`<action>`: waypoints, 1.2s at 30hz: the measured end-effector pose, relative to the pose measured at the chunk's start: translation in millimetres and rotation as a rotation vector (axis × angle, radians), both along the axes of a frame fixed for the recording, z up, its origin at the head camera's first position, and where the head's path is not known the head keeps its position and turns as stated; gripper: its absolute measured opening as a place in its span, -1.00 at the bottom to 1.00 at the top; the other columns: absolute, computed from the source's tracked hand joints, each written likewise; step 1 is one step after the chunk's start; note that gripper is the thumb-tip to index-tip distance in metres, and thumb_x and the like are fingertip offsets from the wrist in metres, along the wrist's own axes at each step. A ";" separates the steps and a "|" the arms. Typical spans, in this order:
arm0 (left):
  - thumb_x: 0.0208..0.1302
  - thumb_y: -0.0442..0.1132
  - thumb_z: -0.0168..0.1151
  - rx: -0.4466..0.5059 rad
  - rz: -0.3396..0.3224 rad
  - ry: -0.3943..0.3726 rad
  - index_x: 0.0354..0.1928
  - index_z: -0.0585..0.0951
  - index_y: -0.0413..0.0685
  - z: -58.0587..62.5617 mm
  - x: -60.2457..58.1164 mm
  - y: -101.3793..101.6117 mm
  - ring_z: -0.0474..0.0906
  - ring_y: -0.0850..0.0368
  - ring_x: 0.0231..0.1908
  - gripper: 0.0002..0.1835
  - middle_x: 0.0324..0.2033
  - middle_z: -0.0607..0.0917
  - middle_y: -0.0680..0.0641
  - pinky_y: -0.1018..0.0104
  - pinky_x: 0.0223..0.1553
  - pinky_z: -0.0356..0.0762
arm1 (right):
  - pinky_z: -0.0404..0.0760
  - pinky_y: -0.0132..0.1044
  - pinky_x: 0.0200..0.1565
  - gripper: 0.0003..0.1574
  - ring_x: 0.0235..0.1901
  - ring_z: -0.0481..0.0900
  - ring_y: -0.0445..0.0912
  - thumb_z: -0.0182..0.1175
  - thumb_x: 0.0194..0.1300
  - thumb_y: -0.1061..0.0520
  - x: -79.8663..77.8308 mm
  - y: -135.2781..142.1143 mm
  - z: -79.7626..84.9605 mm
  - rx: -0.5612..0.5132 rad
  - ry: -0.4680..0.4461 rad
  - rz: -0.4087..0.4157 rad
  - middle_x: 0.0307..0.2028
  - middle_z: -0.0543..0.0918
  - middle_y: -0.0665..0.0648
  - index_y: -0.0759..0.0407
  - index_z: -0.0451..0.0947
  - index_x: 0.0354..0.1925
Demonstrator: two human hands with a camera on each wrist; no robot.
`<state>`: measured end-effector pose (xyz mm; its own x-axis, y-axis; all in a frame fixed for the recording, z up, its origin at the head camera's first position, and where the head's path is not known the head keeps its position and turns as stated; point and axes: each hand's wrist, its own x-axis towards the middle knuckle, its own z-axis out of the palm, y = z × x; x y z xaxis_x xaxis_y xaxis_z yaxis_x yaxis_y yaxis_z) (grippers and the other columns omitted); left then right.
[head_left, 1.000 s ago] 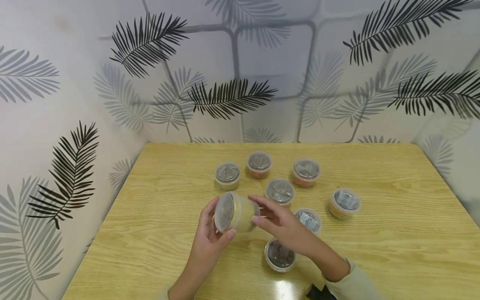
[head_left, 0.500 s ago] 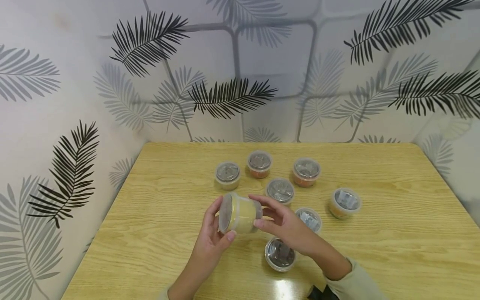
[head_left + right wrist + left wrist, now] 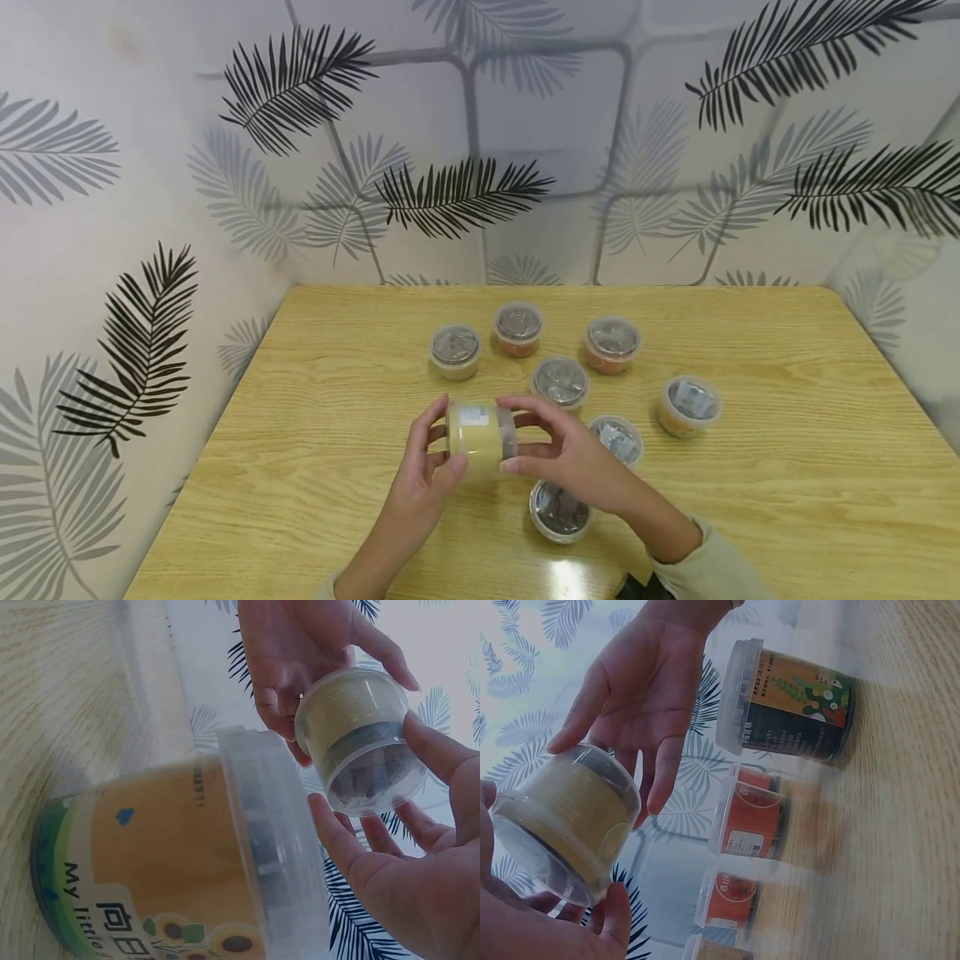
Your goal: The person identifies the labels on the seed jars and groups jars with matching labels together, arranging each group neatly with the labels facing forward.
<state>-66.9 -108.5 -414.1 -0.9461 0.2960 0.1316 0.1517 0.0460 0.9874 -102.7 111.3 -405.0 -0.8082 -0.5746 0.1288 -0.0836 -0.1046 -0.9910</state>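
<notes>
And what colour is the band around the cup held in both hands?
The band is yellow, clearest in the head view.

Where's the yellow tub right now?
In the head view, just below centre, the yellow tub is held sideways above the table between the left hand and right hand, up and left of the front dark-topped tub.
</notes>
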 end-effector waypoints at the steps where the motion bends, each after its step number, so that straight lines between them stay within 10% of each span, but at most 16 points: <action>1: 0.39 -0.21 -0.03 -0.009 0.007 -0.010 0.42 -0.05 0.10 -0.1 0.0 0.3 0.31 -0.25 0.02 -0.35 0.28 0.07 -0.14 -0.01 -0.05 0.50 | 0.53 -0.12 0.00 -0.21 0.15 0.34 0.15 0.28 0.17 0.27 0.0 -0.1 -0.4 -0.004 0.003 0.007 0.25 0.23 0.15 0.06 0.22 0.31; 24: 0.22 -0.35 0.21 0.015 0.015 0.154 0.36 0.13 0.02 0.8 2.2 0.1 0.11 -0.09 0.20 -0.29 0.26 0.17 -0.08 0.28 0.15 0.31 | 0.42 -0.24 0.11 -0.41 0.24 0.25 0.00 0.02 0.40 0.14 0.7 3.7 -5.8 0.109 0.062 -0.002 0.30 0.24 0.03 0.03 0.17 0.35; 36: 0.30 -0.29 0.12 -0.029 -0.034 0.088 0.39 -0.01 0.15 -1.5 2.2 2.0 0.02 -0.09 0.26 -0.27 0.31 0.05 -0.12 -0.09 0.21 0.14 | 0.48 -0.20 0.05 -0.41 0.21 0.29 0.02 0.10 0.35 0.15 2.3 2.5 -7.7 0.086 0.068 -0.051 0.26 0.30 0.07 -0.02 0.25 0.31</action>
<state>-64.7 -106.5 -415.5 -0.9206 0.3328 0.2043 0.2394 0.0677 0.9685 -100.4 113.8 -412.7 -0.8279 -0.5440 0.1365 -0.1539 -0.0137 -0.9880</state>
